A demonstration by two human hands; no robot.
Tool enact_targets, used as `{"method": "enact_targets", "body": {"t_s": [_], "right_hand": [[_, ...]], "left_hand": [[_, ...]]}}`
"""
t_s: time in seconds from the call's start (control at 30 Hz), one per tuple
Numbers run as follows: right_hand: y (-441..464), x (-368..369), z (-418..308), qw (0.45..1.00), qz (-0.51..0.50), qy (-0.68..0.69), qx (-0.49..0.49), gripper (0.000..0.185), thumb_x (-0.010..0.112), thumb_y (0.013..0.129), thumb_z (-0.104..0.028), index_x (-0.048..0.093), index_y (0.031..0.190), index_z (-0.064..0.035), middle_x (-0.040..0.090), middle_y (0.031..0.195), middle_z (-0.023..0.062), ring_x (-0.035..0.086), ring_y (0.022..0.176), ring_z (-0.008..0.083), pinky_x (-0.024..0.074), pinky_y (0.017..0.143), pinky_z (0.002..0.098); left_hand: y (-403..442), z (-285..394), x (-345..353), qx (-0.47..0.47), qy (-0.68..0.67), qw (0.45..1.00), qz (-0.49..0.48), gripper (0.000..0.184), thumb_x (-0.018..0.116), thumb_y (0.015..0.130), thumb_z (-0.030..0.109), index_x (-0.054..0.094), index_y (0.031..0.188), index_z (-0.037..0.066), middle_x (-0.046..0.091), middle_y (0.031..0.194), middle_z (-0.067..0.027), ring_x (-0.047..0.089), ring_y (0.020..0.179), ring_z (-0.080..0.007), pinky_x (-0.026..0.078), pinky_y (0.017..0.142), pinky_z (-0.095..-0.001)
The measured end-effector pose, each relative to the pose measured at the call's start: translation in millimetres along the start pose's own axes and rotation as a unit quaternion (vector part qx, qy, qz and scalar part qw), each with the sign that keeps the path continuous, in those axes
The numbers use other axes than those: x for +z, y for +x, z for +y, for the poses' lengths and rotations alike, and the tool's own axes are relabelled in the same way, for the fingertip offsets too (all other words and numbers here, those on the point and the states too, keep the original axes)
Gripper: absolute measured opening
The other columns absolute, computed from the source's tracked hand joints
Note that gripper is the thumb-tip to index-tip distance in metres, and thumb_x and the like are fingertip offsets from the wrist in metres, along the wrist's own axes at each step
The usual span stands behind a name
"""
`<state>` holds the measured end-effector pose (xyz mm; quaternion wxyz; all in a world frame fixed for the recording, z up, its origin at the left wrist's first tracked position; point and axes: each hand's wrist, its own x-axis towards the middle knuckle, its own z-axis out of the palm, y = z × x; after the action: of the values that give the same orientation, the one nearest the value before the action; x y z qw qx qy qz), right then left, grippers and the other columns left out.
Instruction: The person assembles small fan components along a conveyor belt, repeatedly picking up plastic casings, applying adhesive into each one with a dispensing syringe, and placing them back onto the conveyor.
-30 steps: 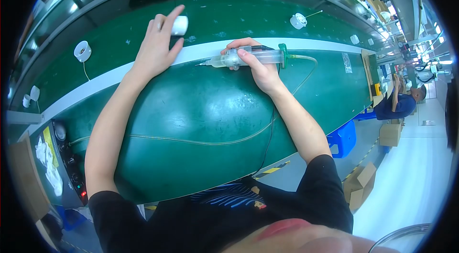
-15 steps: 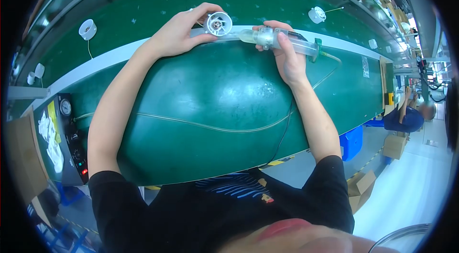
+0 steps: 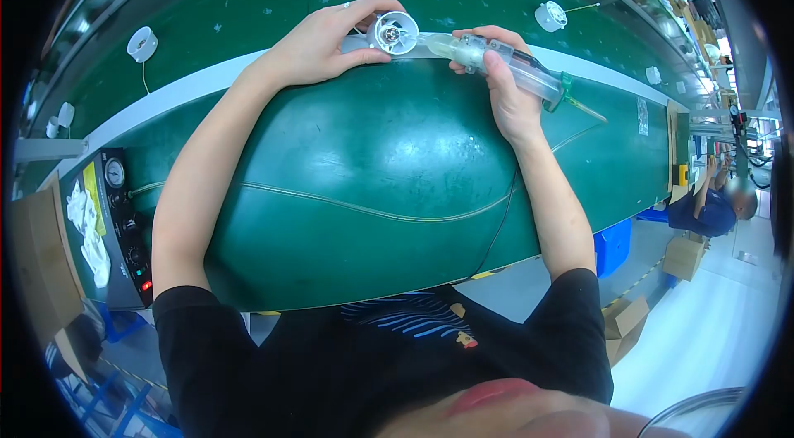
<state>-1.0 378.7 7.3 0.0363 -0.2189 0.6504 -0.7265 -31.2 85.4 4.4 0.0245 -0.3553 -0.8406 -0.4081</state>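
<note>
The housing (image 3: 394, 33) sits over the pale strip (image 3: 198, 87) at the far edge of the desk (image 3: 372, 148), open face showing; contact with the strip cannot be confirmed. The left hand (image 3: 308, 49) grips it from 9 o'clock, fingers above, thumb below. At 3 o'clock, the right hand (image 3: 514, 99) is closed around the syringe (image 3: 473, 52), nozzle end beside the housing's rim; exact tip contact is unclear. Good practice: brace the housing, steady the wrist, aim the tip without scraping the rim, press evenly and keep the hose (image 3: 587, 110) slack. The control box (image 3: 124, 231) stands at 8 o'clock.
</note>
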Motion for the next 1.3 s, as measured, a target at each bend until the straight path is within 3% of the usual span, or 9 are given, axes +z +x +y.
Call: {"method": "enact_targets", "body": {"t_s": [0.33, 0.43, 1.0, 1.13, 1.23, 1.27, 1.3], "right_hand": [[-1, 1, 1, 1.0, -0.005, -0.021, -0.021, 0.038, 0.064, 0.102, -0.023, 0.054, 0.132, -0.0028, 0.065, 0.127, 0.0226, 0.07, 0.104, 0.0285, 0.0557, 0.093, 0.0396], [-1, 1, 2, 0.999, -0.006, -0.026, -0.022, 0.038, 0.064, 0.101, -0.022, 0.053, 0.132, -0.0031, 0.065, 0.127, 0.0228, 0.07, 0.103, 0.0286, 0.0557, 0.094, 0.0397], [-2, 1, 0, 0.999, -0.007, -0.039, -0.026, 0.034, 0.064, 0.1, -0.02, 0.055, 0.129, -0.0038, 0.066, 0.126, 0.0229, 0.069, 0.105, 0.0289, 0.0555, 0.093, 0.0401], [-3, 2, -1, 0.998, 0.0, -0.051, -0.03, 0.034, 0.062, 0.101, -0.022, 0.056, 0.129, -0.0031, 0.066, 0.125, 0.0227, 0.069, 0.103, 0.0279, 0.0547, 0.093, 0.0399], [-1, 1, -2, 0.999, 0.04, 0.002, -0.02, 0.037, 0.058, 0.103, -0.028, 0.056, 0.129, -0.0019, 0.066, 0.124, 0.022, 0.069, 0.099, 0.0265, 0.0538, 0.091, 0.0389], [-1, 1, -1, 0.999, 0.041, 0.002, -0.021, 0.037, 0.058, 0.103, -0.028, 0.056, 0.129, -0.0019, 0.066, 0.124, 0.022, 0.069, 0.099, 0.0265, 0.0538, 0.091, 0.0389], [0, 0, -1, 0.999, 0.053, 0.011, -0.009, 0.038, 0.057, 0.104, -0.03, 0.056, 0.129, -0.0016, 0.067, 0.123, 0.0217, 0.068, 0.098, 0.0261, 0.0536, 0.09, 0.0385]], "left_hand": [[-1, -2, 1, -0.004, -0.002, 1.0, -0.003, 0.057, 0.079, 0.089, 0.018, 0.054, 0.139, 0.009, 0.067, 0.128, -0.013, 0.067, 0.116, -0.0308, 0.052, 0.107, -0.0401], [-1, -6, 4, 0.033, 0.015, 0.999, 0.024, 0.059, 0.08, 0.089, 0.028, 0.054, 0.139, 0.012, 0.07, 0.119, -0.0114, 0.07, 0.105, -0.0279, 0.055, 0.097, -0.0395], [-2, -5, 4, 0.026, 0.035, 0.999, 0.024, 0.06, 0.08, 0.088, 0.031, 0.053, 0.14, 0.014, 0.071, 0.116, -0.0106, 0.07, 0.104, -0.0278, 0.055, 0.095, -0.0394], [-2, -4, 4, -0.014, 0.033, 0.999, 0.003, 0.059, 0.079, 0.09, 0.023, 0.053, 0.142, 0.015, 0.065, 0.132, -0.0118, 0.066, 0.114, -0.031, 0.053, 0.1, -0.0375], [2, -6, 7, -0.001, 0.079, 0.985, 0.155, 0.05, 0.076, 0.09, 0.024, 0.058, 0.137, 0.017, 0.065, 0.127, -0.0111, 0.065, 0.112, -0.0271, 0.053, 0.096, -0.0397], [5, -12, 9, 0.0, 0.079, 0.985, 0.154, 0.05, 0.076, 0.09, 0.024, 0.058, 0.137, 0.017, 0.065, 0.127, -0.0111, 0.065, 0.112, -0.0271, 0.053, 0.096, -0.0397], [10, -23, 12, 0.085, 0.05, 0.965, 0.242, 0.052, 0.074, 0.087, 0.016, 0.059, 0.137, 0.014, 0.056, 0.134, -0.0159, 0.056, 0.121, -0.0336, 0.048, 0.101, -0.0444]]}}
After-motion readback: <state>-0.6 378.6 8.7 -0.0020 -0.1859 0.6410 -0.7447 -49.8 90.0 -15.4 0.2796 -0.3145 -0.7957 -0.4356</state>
